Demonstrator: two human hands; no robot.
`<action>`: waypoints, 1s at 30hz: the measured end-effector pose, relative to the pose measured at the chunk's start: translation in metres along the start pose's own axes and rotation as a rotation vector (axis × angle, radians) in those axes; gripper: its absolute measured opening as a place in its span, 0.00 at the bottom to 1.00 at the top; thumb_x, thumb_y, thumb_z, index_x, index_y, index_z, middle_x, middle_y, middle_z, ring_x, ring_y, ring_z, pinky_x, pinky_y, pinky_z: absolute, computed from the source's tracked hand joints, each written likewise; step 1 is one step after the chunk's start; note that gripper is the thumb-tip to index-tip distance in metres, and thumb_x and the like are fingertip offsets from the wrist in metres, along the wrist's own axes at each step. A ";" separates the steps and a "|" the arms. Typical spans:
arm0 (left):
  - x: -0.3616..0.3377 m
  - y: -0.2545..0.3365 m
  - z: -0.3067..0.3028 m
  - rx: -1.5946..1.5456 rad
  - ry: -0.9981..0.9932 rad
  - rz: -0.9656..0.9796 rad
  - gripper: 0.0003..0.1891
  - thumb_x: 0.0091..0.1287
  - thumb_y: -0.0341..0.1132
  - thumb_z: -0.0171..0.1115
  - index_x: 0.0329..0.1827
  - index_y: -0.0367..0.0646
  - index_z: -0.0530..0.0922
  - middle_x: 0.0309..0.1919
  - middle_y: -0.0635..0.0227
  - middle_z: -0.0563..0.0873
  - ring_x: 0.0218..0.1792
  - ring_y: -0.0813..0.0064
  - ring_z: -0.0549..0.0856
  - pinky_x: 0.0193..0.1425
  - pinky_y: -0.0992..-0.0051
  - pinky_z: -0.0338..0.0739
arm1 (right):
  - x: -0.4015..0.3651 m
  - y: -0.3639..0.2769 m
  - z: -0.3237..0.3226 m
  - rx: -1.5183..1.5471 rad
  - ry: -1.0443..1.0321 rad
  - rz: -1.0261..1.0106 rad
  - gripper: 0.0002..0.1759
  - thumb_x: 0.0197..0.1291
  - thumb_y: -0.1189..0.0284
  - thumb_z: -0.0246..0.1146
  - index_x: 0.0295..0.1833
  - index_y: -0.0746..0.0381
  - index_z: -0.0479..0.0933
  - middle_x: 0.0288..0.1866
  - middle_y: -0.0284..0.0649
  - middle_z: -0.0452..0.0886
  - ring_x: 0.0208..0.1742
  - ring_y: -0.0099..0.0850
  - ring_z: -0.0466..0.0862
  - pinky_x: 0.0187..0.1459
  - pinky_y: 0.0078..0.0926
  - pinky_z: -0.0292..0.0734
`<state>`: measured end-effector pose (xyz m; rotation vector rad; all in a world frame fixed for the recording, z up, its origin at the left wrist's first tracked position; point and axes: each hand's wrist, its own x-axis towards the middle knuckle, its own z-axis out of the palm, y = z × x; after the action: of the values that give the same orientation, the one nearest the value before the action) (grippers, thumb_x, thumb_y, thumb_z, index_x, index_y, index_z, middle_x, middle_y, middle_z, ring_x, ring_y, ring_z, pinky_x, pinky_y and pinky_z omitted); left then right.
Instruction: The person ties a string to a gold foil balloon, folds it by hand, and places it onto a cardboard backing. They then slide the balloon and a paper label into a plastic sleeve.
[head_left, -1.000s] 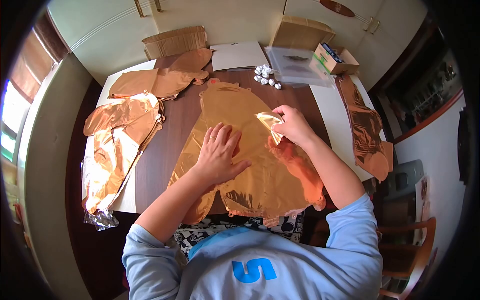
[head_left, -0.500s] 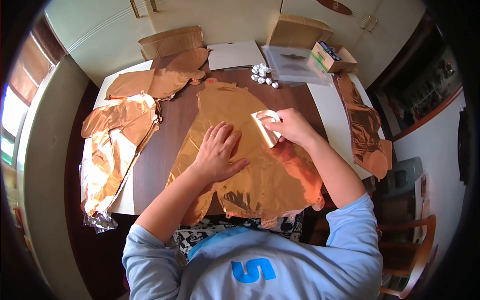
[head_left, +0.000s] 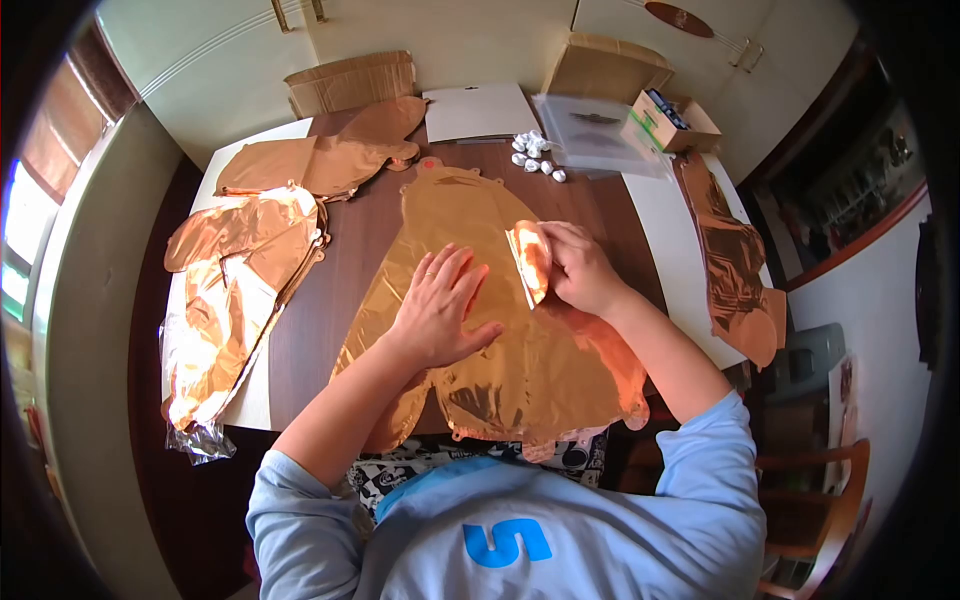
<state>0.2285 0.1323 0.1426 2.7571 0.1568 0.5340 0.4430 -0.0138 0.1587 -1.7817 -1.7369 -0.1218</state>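
Note:
A large flat foil balloon (head_left: 450, 225), gold-copper and shiny, lies on the brown tabletop in front of me, with small tabs along its edge. My left hand (head_left: 440, 310) rests palm down over its middle, fingers spread. On the balloon's right side my right hand (head_left: 580, 268) is closed on a folded flap of foil (head_left: 532, 262), which stands up bright and curled. The thumb and part of the fingers are hidden behind that flap.
Flat foil balloons lie at left (head_left: 245, 260), back left (head_left: 300, 165) and right (head_left: 725, 255). White wrapped pieces (head_left: 535, 150), a grey-white sheet (head_left: 475, 112), clear plastic sleeves (head_left: 595, 135) and a small box (head_left: 690, 125) sit at the back. A wooden chair (head_left: 820, 510) stands right.
My right hand has shifted slightly right and turned, and the foil flap in it now stands more upright and narrower. My left hand stays nearly in place. The view has moved slightly.

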 end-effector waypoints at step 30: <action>-0.001 -0.006 -0.002 -0.073 0.009 -0.035 0.44 0.58 0.53 0.71 0.69 0.30 0.65 0.67 0.43 0.71 0.73 0.46 0.66 0.78 0.51 0.55 | -0.004 -0.003 0.029 -0.166 -0.366 -0.020 0.32 0.73 0.56 0.53 0.74 0.63 0.64 0.79 0.45 0.62 0.80 0.43 0.58 0.78 0.48 0.48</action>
<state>0.2266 0.1384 0.1422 2.6764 0.1831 0.5329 0.4292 -0.0030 0.1349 -2.0040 -2.0503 0.0579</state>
